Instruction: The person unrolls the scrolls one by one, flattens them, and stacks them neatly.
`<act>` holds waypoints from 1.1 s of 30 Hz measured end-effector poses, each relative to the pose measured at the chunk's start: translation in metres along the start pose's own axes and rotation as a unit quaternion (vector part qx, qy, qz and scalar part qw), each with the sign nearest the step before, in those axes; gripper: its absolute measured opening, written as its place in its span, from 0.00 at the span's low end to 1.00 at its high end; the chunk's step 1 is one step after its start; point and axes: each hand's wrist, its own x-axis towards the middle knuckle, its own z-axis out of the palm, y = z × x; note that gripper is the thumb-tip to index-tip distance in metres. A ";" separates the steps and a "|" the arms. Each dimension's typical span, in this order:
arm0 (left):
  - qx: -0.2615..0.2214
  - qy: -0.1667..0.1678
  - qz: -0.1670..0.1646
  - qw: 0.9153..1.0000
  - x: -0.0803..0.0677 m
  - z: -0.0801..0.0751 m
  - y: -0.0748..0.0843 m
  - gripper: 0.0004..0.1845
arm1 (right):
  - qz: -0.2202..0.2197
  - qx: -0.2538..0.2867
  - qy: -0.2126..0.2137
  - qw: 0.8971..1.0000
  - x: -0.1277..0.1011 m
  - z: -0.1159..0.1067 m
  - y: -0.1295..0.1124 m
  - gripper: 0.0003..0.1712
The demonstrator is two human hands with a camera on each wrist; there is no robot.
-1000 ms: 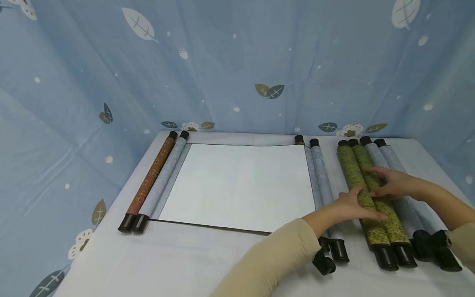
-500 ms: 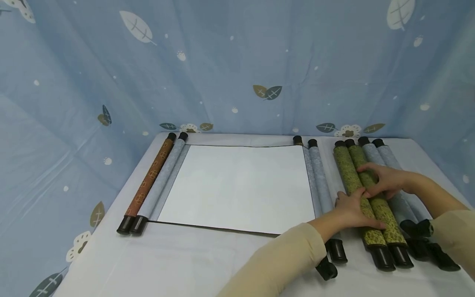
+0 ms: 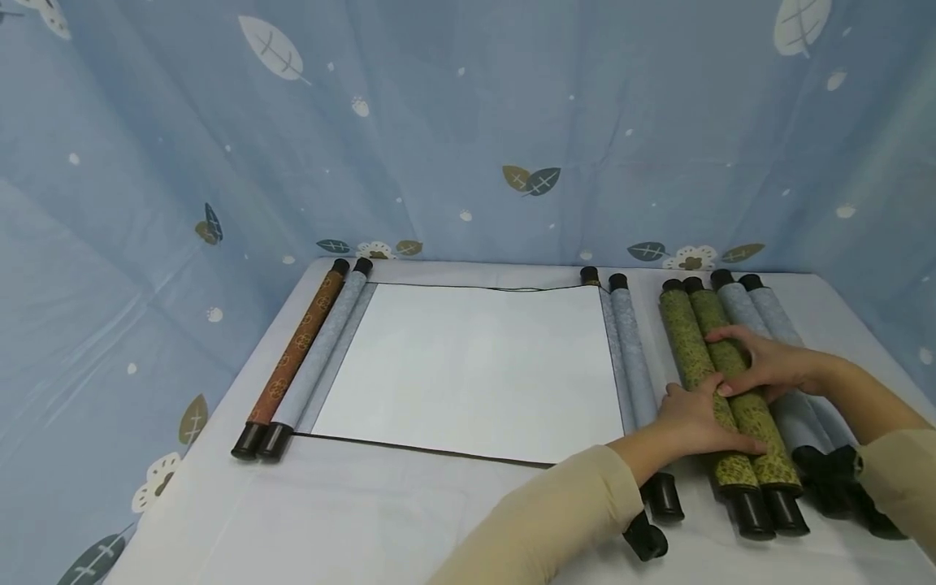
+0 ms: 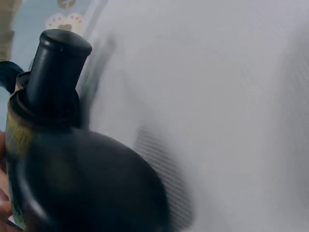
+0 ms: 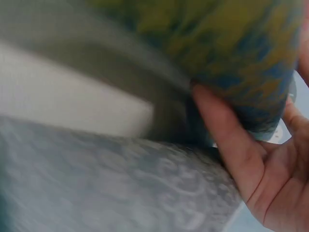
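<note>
Two rolled scrolls in green patterned cloth, the left green scroll [image 3: 683, 333] and the right green scroll [image 3: 760, 422], lie side by side at the table's right with black end knobs. My left hand [image 3: 695, 418] spans the pair from the left, its thumb reaching across onto the right one. Farther up, my right hand [image 3: 778, 366] grips the pair from the right side. In the right wrist view a finger [image 5: 227, 130] tucks under the green cloth, just above a grey scroll [image 5: 120, 183]. The left wrist view shows a black end knob [image 4: 58, 72] over white cloth.
Two blue-grey scroll rolls [image 3: 775, 309] lie right of the green pair. Left of it, a white sheet [image 3: 475, 366] is spread between another blue-grey roll [image 3: 634, 349] and a roll beside a brown flowered roll [image 3: 300, 349]. A blue leaf-print curtain [image 3: 439, 122] stands behind the table.
The green scrolls have shifted slightly left with both hands on them. My right hand has slid a little left, its fingertips closer to my left hand.
</note>
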 end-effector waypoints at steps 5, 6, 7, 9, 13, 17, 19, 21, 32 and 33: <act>-0.034 -0.005 -0.012 0.999 -0.002 0.001 0.001 0.40 | -0.010 0.061 -0.006 0.998 -0.007 0.010 0.011 0.50; -0.053 -0.011 -0.014 0.998 -0.003 0.001 0.000 0.39 | -0.011 0.072 -0.011 0.997 -0.009 0.012 0.012 0.48; -0.070 -0.018 -0.016 0.997 -0.003 0.000 -0.001 0.38 | -0.011 0.080 -0.015 0.997 -0.010 0.013 0.014 0.47; -0.102 -0.033 -0.017 0.994 -0.004 -0.001 -0.001 0.37 | -0.008 0.085 -0.019 0.996 -0.013 0.015 0.016 0.43; -0.125 -0.037 0.003 0.992 -0.004 -0.005 -0.001 0.36 | -0.021 0.080 -0.015 0.996 -0.021 0.011 0.013 0.43; -0.136 -0.021 0.010 0.990 -0.002 -0.010 -0.001 0.37 | -0.044 0.081 -0.014 0.996 -0.026 0.006 0.004 0.45; -0.144 -0.017 0.007 0.989 -0.003 -0.015 -0.004 0.38 | -0.053 0.083 -0.013 0.995 -0.027 0.006 -0.001 0.48; -0.145 -0.015 0.013 0.989 -0.005 -0.023 -0.008 0.39 | -0.061 0.080 -0.006 0.995 -0.028 0.008 -0.007 0.52; -0.182 -0.053 0.111 0.976 -0.028 -0.077 -0.037 0.43 | -0.100 0.107 0.058 0.987 -0.031 0.032 -0.051 0.55; -0.182 -0.053 0.120 0.975 -0.029 -0.080 -0.040 0.43 | -0.099 0.105 0.064 0.987 -0.031 0.034 -0.054 0.55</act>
